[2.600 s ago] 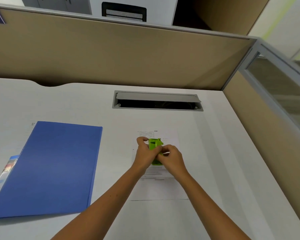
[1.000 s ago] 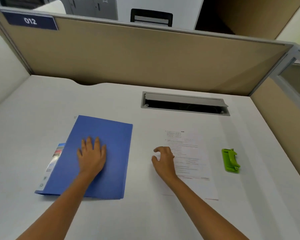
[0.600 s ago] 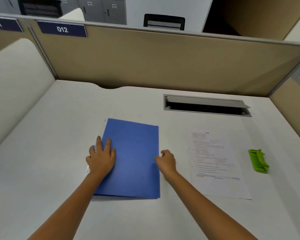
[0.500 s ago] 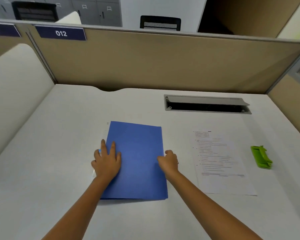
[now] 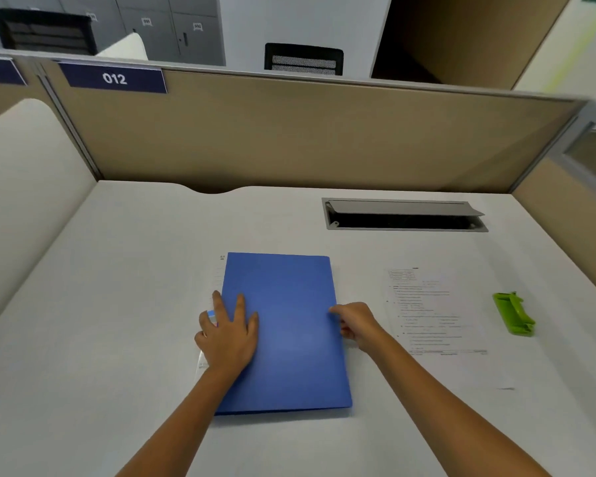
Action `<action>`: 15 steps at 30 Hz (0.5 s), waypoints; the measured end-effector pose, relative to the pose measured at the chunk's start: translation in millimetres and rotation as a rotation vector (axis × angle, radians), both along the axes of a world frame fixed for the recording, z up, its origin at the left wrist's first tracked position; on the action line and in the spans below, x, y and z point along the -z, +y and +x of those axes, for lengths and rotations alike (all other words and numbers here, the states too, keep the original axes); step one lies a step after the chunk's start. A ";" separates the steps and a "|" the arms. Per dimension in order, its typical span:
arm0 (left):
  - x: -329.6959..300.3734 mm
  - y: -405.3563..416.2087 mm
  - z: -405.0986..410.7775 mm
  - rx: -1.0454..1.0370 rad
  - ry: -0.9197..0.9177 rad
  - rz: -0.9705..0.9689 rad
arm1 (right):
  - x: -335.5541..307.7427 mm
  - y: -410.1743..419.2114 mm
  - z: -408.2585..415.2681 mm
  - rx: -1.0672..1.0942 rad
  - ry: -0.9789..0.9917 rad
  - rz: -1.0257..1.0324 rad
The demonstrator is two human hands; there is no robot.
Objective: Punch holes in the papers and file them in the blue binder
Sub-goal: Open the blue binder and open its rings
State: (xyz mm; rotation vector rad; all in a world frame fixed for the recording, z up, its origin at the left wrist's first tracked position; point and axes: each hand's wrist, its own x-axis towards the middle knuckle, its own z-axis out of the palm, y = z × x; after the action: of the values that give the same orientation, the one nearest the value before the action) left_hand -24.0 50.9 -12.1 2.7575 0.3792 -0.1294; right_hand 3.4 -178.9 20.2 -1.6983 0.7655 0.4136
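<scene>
Lying closed, one blue binder (image 5: 286, 325) under flat left hand (image 5: 229, 333), spread fingers; right hand (image 5: 358, 323) curled at its edge.

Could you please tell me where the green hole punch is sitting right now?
The green hole punch lies on the white desk at the far right of the head view, just right of the printed sheet, clear of both hands.

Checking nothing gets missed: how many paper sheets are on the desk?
2: one printed sheet between binder and punch; another's edge peeks from beneath the binder. More may be hidden.

head-worn view, looking down, desk (image 5: 124, 304) close
</scene>
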 end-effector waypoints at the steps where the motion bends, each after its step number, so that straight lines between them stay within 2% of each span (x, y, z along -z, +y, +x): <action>1: -1.3 -2.0 3.1 0.008 0.007 -0.033 | -5.7 -4.9 1.1 -0.030 -0.028 -0.021; 6: -11.3 -21.9 26.1 0.041 0.086 -0.315 | -49.5 -27.3 8.7 -0.123 -0.322 -0.088; 9: -22.3 -45.5 35.3 0.036 0.141 -0.507 | -85.8 -27.2 14.0 -0.150 -0.489 -0.043; 15: -54.2 -88.8 31.8 -0.039 0.181 -1.059 | -137.3 9.9 18.2 -0.199 -0.619 0.043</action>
State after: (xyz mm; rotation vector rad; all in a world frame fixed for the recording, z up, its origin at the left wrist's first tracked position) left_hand 7.9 -37.9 42.1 1.6957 0.2866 -0.4286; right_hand 21.6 -169.0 157.5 -1.7332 0.1358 0.0232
